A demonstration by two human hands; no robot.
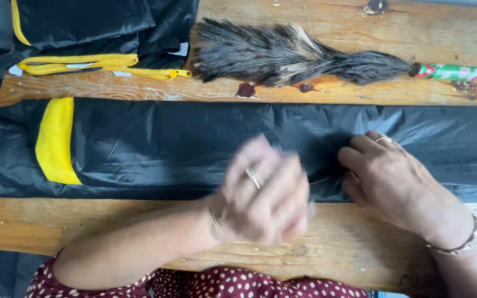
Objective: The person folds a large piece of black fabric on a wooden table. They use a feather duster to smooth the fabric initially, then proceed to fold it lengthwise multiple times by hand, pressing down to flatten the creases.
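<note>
A long strip of black shiny fabric [183, 143] with a yellow band [55, 140] at its left lies across a wooden table [332, 33]. My left hand [266, 193], blurred by motion and wearing a ring, hovers with curled fingers over the fabric's near edge; I cannot tell whether it holds anything. To its right my right hand [385, 171], with a ring and a wrist bracelet, presses its bent fingers down on the fabric, pinching a fold.
A dark feather duster [282, 55] with a red and green handle [448, 72] lies on the far side of the table. Folded black fabric with yellow trim [100, 63] is stacked at the far left. More black fabric hangs off the left edge.
</note>
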